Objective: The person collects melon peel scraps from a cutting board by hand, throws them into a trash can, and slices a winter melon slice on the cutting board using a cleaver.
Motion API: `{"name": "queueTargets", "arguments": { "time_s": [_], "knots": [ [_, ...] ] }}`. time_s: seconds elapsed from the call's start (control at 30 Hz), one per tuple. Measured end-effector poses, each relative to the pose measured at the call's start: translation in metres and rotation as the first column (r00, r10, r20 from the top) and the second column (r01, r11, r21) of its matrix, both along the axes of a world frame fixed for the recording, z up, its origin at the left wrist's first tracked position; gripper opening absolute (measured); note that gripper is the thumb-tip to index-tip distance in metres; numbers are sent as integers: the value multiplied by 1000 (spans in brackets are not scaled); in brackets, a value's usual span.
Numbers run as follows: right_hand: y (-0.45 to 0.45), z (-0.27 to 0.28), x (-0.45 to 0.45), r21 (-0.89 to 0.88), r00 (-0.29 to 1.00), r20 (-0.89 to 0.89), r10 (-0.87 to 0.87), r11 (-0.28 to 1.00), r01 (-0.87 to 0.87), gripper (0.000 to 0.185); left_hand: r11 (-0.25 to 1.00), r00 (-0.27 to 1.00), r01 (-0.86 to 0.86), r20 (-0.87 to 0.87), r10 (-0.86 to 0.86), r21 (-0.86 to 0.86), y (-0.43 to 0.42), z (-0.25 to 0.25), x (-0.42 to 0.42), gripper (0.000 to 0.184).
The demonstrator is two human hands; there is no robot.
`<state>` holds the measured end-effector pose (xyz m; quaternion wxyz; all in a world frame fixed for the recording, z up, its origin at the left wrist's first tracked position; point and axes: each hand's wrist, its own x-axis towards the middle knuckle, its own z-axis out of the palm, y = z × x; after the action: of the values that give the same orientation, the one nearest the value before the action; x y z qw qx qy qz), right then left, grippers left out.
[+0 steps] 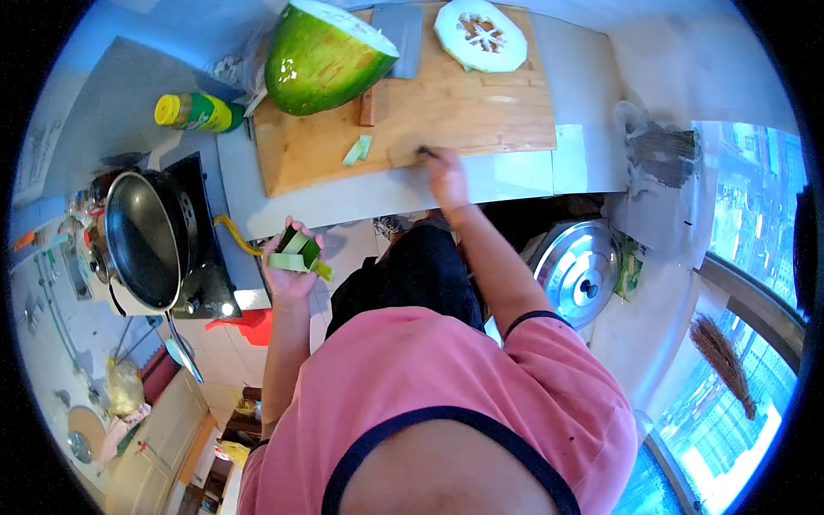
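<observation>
My left hand is held off the counter's front edge, its fingers curled round several green peel strips. Over the front part of the wooden cutting board, my right hand pinches a small dark piece. Pale green peel pieces lie on the board to its left. Behind them rests a large cut green melon, with a cleaver beside it, its wooden handle partly under the melon. A pale round slice with a seedy centre lies at the board's back right.
A yellow-capped green bottle stands left of the board. Farther left, a black pan sits by the stove. A metal lid is below the counter at right. A red item lies low on the left.
</observation>
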<state>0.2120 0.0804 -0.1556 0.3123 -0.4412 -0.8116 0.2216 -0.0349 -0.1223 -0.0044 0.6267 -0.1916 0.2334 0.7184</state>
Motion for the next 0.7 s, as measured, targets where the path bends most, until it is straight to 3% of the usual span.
{"name": "queueTargets", "arguments": {
  "time_s": [0.07, 0.1, 0.17, 0.2, 0.27, 0.3, 0.33, 0.4, 0.43, 0.5, 0.53, 0.57, 0.6, 0.67, 0.7],
  "knots": [
    [34, 6, 66, 126, 988, -6, -156, 980, 155, 27, 1000, 1000, 0, 16, 0, 5, 4, 1, 1, 32],
    [53, -9, 101, 106, 957, 0, -289, 952, 288, 27, 1000, 1000, -14, 27, 14, 6, 5, 0, 1, 32],
    [77, 12, 135, 38, 826, 186, -532, 844, 535, 28, 1000, 999, -8, 35, 8, -8, 6, -1, 2, 32],
    [78, 12, 124, 31, 824, 192, -533, 843, 537, 28, 1000, 999, 1, 44, -1, -19, 6, -2, 5, 32],
    [67, 5, 79, -150, 925, 36, -378, 913, 379, 30, 999, 998, 14, 60, -12, -30, 12, -6, 11, 32],
    [51, -21, 60, 92, 969, 219, -116, 991, 98, 31, 999, 997, 10, 71, -8, -32, 16, -7, 15, 33],
    [36, -12, 36, 93, 967, 220, -125, 990, 107, 31, 999, 997, 20, 73, -18, -31, 21, -7, 20, 33],
    [5, 23, -4, -21, 995, -14, 94, 995, -94, 23, 998, 997, 64, 53, -62, -28, 35, -4, 24, 33],
    [7, 25, 2, -16, 996, -21, 87, 996, -88, 23, 997, 995, 80, 65, -80, 6, 44, 2, 26, 32],
    [16, 18, 43, -70, 996, -65, -58, 996, 54, 20, 996, 995, 83, 57, -84, 15, 54, 9, 28, 32],
    [33, -4, 82, -60, 990, 47, -131, 989, 133, 20, 997, 995, 80, 58, -81, 21, 58, 10, 30, 32],
    [54, -11, 114, 11, 957, 24, -289, 957, 288, 19, 997, 995, 78, 59, -80, 24, 61, 9, 32, 32],
    [74, 5, 144, 41, 918, 145, -370, 929, 368, 17, 998, 997, 60, 55, -62, 24, 63, 8, 33, 31],
    [103, 11, 163, -60, 774, 17, -632, 773, 632, 15, 999, 997, 49, 54, -49, 1, 58, 8, 37, 31],
    [104, 12, 150, -96, 827, 18, -562, 822, 561, 16, 999, 998, 45, 37, -44, -9, 59, 7, 40, 31]
  ]
}}
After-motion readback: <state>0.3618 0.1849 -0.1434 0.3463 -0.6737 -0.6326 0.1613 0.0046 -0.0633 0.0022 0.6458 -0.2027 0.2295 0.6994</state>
